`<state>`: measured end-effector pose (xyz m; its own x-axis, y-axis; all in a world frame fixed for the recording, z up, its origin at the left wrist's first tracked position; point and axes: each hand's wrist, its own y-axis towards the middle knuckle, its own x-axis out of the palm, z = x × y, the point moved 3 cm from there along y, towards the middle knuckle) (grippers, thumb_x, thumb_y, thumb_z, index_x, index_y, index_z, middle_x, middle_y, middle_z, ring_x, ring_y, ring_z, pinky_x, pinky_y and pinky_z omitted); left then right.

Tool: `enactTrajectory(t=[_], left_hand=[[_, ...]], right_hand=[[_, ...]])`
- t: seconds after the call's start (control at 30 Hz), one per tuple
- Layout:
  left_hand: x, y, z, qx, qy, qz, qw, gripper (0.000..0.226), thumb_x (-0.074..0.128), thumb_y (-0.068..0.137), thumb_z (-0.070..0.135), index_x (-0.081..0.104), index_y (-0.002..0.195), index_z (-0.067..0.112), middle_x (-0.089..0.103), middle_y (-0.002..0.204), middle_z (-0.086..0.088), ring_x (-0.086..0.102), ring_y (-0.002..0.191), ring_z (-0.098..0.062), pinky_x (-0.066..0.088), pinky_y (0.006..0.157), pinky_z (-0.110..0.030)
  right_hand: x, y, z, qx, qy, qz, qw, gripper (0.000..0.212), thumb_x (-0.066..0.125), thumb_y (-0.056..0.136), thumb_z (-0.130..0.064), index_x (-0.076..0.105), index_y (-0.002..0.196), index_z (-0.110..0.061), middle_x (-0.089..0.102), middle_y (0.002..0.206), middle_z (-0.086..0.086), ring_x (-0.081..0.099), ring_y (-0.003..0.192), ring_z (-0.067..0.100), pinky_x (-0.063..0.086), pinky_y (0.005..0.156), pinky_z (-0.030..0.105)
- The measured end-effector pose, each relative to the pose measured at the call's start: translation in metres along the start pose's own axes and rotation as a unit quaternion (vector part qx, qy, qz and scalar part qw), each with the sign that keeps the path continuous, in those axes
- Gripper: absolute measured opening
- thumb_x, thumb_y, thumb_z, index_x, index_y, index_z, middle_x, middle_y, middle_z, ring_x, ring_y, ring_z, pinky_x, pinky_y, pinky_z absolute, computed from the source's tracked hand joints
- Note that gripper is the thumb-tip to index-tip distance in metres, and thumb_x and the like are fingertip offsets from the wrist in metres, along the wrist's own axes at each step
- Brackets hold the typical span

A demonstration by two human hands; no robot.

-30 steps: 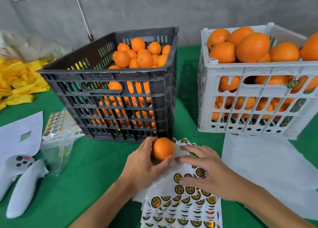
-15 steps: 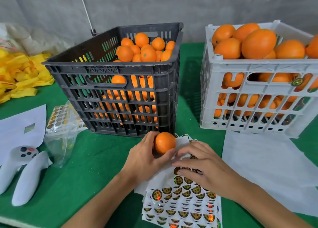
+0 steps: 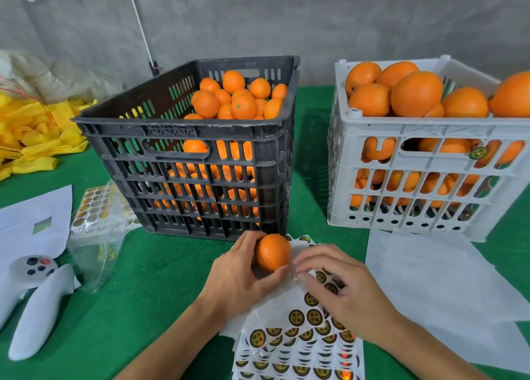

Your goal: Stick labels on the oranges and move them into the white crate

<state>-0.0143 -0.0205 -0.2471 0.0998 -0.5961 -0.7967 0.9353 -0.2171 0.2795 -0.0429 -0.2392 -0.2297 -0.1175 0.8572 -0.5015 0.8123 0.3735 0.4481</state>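
label pick, orange in hand

green table (image 3: 160, 288), grey wall behind. black crate (image 3: 200, 138) left of white crate (image 3: 424, 176). left hand (image 3: 238, 279) cups an orange (image 3: 272, 252) over the label sheets (image 3: 301, 348). right hand (image 3: 341, 288) has fingers curled at a label; pinch unclear. orange looks firm, smooth; hold round its sides. labels thin, lift by the edge.

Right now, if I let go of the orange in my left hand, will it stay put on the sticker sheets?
Probably not. The orange is round and smooth, so it would likely roll. The sticker sheets beneath lie loosely fanned and look glossy, giving little grip. The left hand cups it from the side, which seems to keep it in place.
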Motion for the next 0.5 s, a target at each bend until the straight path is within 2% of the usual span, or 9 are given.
enactTrajectory(t=[0.07, 0.17, 0.37, 0.5], left_hand=[[-0.002, 0.0, 0.003, 0.013, 0.008, 0.005, 1.0, 0.066, 0.057, 0.078, 0.088, 0.04, 0.127, 0.048, 0.053, 0.117, 0.027, 0.063, 0.088, -0.004, 0.056, 0.076, -0.024], [-0.006, 0.0, 0.007, 0.032, 0.027, 0.009, 0.999, 0.069, 0.062, 0.078, 0.085, 0.045, 0.129, 0.043, 0.056, 0.119, 0.024, 0.065, 0.09, -0.004, 0.06, 0.078, -0.031], [-0.01, -0.001, 0.016, 0.063, 0.037, 0.018, 0.997, 0.07, 0.064, 0.079, 0.082, 0.052, 0.129, 0.035, 0.059, 0.117, 0.021, 0.067, 0.089, -0.006, 0.062, 0.074, -0.033], [-0.019, -0.001, 0.021, 0.065, 0.038, 0.042, 0.996, 0.076, 0.064, 0.08, 0.082, 0.057, 0.132, 0.029, 0.059, 0.117, 0.018, 0.065, 0.087, -0.005, 0.061, 0.074, -0.03]], right_hand=[[0.0, 0.006, -0.002, 0.051, 0.046, 0.046, 0.997, 0.017, 0.064, 0.1, -0.027, 0.076, 0.112, -0.031, 0.066, 0.124, -0.01, 0.06, 0.124, 0.017, 0.044, 0.103, 0.019], [0.006, 0.01, 0.0, 0.087, 0.044, 0.062, 0.993, 0.024, 0.062, 0.1, -0.025, 0.075, 0.121, -0.03, 0.062, 0.129, -0.013, 0.056, 0.128, 0.014, 0.043, 0.105, 0.019], [0.014, 0.008, 0.002, 0.118, -0.052, 0.034, 0.991, 0.035, 0.059, 0.102, -0.033, 0.063, 0.137, -0.033, 0.049, 0.14, -0.027, 0.044, 0.137, 0.0, 0.04, 0.114, 0.028], [0.011, 0.011, -0.014, 0.106, -0.153, 0.017, 0.982, 0.045, 0.046, 0.105, -0.045, 0.047, 0.15, -0.039, 0.026, 0.157, -0.034, 0.023, 0.145, -0.011, 0.029, 0.121, 0.029]])
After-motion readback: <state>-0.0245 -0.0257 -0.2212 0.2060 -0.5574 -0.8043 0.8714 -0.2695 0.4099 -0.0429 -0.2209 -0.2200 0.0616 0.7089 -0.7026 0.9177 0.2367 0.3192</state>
